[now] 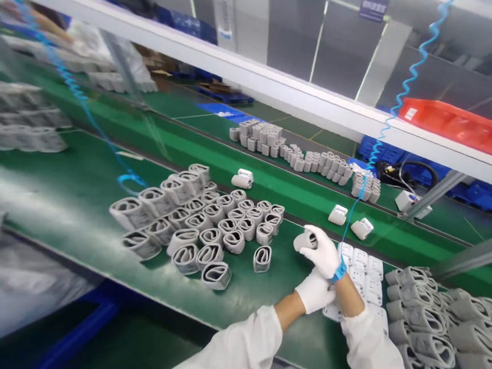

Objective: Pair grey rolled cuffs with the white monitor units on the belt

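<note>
In the head view, the white-gloved right hand (323, 253) curls its fingers around a small light-grey rolled fabric cuff (311, 240), mostly hidden, above the smooth green tabletop (282, 287). The white-gloved left hand (314, 292) lies beneath that wrist beside white square plastic housings (360, 259), its finger closure impossible to tell. The cuff looks light, soft and springy, best pinched across its outer sides lest it unroll.
</note>
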Motion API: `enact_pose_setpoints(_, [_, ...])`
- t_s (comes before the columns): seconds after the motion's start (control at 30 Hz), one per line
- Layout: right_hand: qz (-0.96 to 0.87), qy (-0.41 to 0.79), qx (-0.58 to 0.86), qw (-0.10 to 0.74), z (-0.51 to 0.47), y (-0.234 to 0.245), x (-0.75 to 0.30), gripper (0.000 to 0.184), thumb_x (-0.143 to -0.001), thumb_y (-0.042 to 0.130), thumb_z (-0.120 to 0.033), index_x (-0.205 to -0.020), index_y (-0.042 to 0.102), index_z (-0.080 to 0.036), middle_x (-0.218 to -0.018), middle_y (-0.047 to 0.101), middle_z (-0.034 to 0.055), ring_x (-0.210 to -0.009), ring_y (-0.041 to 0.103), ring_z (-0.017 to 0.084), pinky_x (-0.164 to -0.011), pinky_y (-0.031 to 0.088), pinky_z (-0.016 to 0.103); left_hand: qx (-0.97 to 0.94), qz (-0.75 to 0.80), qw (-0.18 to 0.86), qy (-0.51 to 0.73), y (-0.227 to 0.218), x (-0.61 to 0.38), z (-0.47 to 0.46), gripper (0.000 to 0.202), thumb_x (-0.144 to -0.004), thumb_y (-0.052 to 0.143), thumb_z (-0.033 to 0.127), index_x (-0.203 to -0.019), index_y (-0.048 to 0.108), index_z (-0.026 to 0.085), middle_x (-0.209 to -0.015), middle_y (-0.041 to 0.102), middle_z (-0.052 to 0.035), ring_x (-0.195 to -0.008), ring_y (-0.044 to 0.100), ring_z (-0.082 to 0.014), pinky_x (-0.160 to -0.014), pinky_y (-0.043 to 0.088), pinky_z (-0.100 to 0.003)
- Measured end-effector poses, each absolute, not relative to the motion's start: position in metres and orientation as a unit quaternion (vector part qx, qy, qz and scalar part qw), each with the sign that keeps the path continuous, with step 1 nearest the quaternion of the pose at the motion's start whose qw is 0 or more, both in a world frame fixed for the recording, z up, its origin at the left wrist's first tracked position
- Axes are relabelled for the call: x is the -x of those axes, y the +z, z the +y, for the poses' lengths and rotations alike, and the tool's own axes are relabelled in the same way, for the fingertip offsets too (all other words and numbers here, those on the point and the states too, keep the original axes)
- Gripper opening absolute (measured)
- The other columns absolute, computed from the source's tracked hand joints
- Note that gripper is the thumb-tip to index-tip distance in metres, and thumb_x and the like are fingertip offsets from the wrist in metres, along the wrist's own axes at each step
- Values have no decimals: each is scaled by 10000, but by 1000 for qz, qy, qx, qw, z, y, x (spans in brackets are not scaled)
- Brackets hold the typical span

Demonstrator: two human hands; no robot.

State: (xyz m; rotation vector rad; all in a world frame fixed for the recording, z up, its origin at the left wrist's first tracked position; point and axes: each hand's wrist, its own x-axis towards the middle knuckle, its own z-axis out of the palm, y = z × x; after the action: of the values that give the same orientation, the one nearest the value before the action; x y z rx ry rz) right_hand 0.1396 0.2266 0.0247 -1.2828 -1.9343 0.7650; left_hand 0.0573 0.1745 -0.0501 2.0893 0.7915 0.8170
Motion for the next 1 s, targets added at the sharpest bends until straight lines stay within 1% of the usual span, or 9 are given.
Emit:
enact_pose_setpoints(0.1, [-600, 279, 543, 516, 181, 34, -183, 606, -849, 800, -319, -1429, 628, -270, -1464, 681, 92, -1339, 669, 305, -1184, 555, 496, -814, 289, 401, 307, -40, -48, 168, 504, -907, 702, 195, -1409, 735, 188, -1460, 739, -145, -1394, 665, -364, -1264, 500, -545])
enact_pose_setpoints(0.17, [-515, 261, 571, 584, 144, 29, -212, 554, -828, 834, -375, -1339, 652, -263, -1359, 714, 86, -1243, 698, 309, -1103, 598, 482, -836, 264, 395, 276, -35, -44, 159, 526, -858, 804, 248, -1381, 754, 217, -1496, 714, -135, -1410, 649, -373, -1257, 503, -544])
enact_pose_setpoints(0.27, [-442, 274, 612, 596, 84, 3, -243, 464, -795, 890, -422, -1185, 701, -259, -1154, 758, 67, -1085, 729, 314, -983, 642, 464, -871, 278, 347, 207, -36, -36, 137, 712, -784, 849, 217, -1479, 697, 253, -1652, 579, -155, -1491, 575, -413, -1248, 500, -577])
enact_pose_setpoints(0.37, [-399, 315, 643, 572, 31, -29, -247, 441, -774, 916, -400, -1150, 724, -274, -1093, 769, 73, -1018, 741, 329, -906, 668, 473, -875, 323, 319, 167, -48, -25, 113, 747, -789, 747, 116, -1510, 665, 295, -1658, 568, -147, -1532, 537, -405, -1254, 479, -613])
enact_pose_setpoints(0.43, [-384, 343, 642, 568, 7, -46, -238, 457, -774, 914, -376, -1174, 714, -283, -1149, 771, 86, -1060, 752, 344, -929, 675, 492, -860, 351, 329, 171, -60, -19, 103, 794, -754, 766, 126, -1522, 648, 291, -1677, 546, -154, -1558, 506, -422, -1280, 441, -648])
enact_pose_setpoints(0.57, [-404, 365, 584, 602, -5, -66, -211, 517, -776, 895, -320, -1240, 671, -287, -1442, 699, 117, -1320, 704, 359, -1131, 615, 532, -789, 407, 391, 242, -78, -21, 99, 925, -666, 873, 206, -1554, 615, 249, -1628, 578, -206, -1543, 495, -509, -1296, 399, -694])
enact_pose_setpoints(0.77, [-434, 420, 547, 579, 10, -74, -185, 580, -887, 787, -337, -1441, 626, -279, -1573, 629, 130, -1497, 596, 345, -1333, 427, 597, -670, 448, 514, 293, -87, -43, 101, 603, -804, 862, 290, -1385, 704, 270, -1318, 734, -171, -1366, 671, -434, -1149, 565, -567])
enact_pose_setpoints(0.9, [-391, 475, 533, 581, 6, -66, -173, 647, -852, 839, -369, -1451, 613, -276, -1572, 631, 133, -1485, 611, 343, -1321, 450, 559, -634, 469, 511, 341, -85, -24, 85, 754, -788, 871, 304, -1501, 638, 240, -1585, 582, -193, -1500, 591, -403, -1305, 454, -550])
enact_pose_setpoints(1.0, [-342, 534, 500, 590, 3, -53, -165, 820, -883, 857, -455, -1603, 499, -293, -1586, 621, 141, -1484, 623, 332, -1302, 478, 541, -583, 467, 546, 380, -83, -3, 77, 798, -857, 845, 393, -1590, 568, 246, -1690, 518, -178, -1620, 472, -394, -1384, 345, -553])
